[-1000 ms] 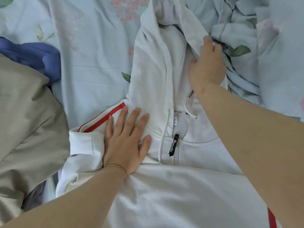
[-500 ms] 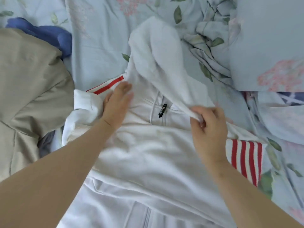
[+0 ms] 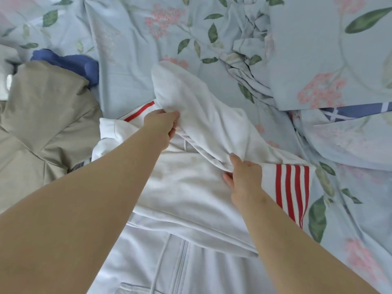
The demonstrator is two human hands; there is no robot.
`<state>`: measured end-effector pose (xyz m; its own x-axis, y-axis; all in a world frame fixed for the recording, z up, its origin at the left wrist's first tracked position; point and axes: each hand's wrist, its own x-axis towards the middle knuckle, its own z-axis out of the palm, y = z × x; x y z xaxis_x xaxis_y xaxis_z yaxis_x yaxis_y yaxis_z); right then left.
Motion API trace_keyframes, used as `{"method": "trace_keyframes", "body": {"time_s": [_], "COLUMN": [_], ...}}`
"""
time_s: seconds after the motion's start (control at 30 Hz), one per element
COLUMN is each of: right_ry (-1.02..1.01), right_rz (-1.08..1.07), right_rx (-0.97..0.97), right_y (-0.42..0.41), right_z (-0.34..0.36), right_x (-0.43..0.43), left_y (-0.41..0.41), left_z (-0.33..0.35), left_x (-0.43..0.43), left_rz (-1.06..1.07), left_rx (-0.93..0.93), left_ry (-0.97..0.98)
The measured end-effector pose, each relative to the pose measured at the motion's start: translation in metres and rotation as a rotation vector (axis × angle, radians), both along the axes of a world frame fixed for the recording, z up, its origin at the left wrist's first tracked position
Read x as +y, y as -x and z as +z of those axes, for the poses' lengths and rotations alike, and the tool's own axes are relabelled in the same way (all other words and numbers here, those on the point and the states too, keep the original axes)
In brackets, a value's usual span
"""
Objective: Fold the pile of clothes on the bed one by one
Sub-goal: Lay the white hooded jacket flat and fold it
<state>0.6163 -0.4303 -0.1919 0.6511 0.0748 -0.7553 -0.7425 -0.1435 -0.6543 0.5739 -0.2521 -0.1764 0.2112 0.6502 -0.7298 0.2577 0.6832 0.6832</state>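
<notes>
Both hands pinching the hood (image 3: 201, 115) of the white hoodie (image 3: 186, 187), mid-fold on the bed.

Left hand (image 3: 162, 126) has its fingers closed on the hood's left edge near the collar, right hand (image 3: 244, 177) is clamped on its near right edge by the red-striped cuff (image 3: 292, 187). Hoodie's spread front-up on the floral sheet (image 3: 131, 60), with a beige garment (image 3: 42, 124) and a blue one (image 3: 70, 62) off to the left. I'd guess the risk is the hood bunching up if one side gets pulled faster, or the cuff dragging out of place.
</notes>
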Motion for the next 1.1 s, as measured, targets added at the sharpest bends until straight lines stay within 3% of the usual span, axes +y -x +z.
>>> {"method": "trace_keyframes", "body": {"time_s": [0.07,0.23,0.3,0.37,0.47,0.53,0.67,0.73,0.83,0.9,0.97,1.03,1.1], "right_ry": [-0.090,-0.625,-0.518,-0.236,-0.038,-0.082,-0.239,-0.271,-0.588,-0.683,-0.456,-0.176,-0.051], "right_rz": [-0.034,-0.290,-0.271,-0.207,-0.190,-0.187,-0.180,-0.220,-0.326,-0.273,-0.183,-0.151,-0.131], "right_rx": [0.129,0.250,0.284,0.329,0.307,0.311,0.425,0.401,0.284,0.251,0.305,0.371,0.358], "right_y": [-0.005,-0.026,-0.020,-0.005,0.012,0.016,0.020,0.015,-0.002,-0.002,0.009,0.022,0.029], "right_z": [0.009,0.034,0.040,0.035,0.027,0.028,0.028,0.030,0.046,0.059,0.057,0.047,0.041], "right_x": [0.005,-0.018,-0.034,-0.048,-0.052,-0.043,-0.012,-0.002,-0.010,-0.031,-0.054,-0.069,-0.072], "left_y": [0.007,0.064,0.097,0.120,0.126,0.118,0.096,0.089,0.100,0.119,0.136,0.144,0.138], "left_z": [0.013,0.065,0.062,0.047,0.029,0.024,0.020,0.034,0.063,0.069,0.053,0.035,0.021], "left_x": [-0.003,-0.047,-0.069,-0.083,-0.085,-0.078,-0.064,-0.063,-0.070,-0.082,-0.092,-0.095,-0.095], "left_rz": [-0.014,-0.042,-0.125,-0.119,0.176,0.262,0.083,0.072,-0.016,-0.174,-0.235,-0.104,0.012], "left_rx": [-0.041,-0.496,-0.508,-0.404,-0.188,-0.135,-0.019,-0.146,-0.507,-0.519,-0.334,-0.141,-0.043], "left_ry": [-0.022,0.165,0.294,0.430,0.399,0.256,0.048,0.142,0.283,0.342,0.410,0.386,0.267]}}
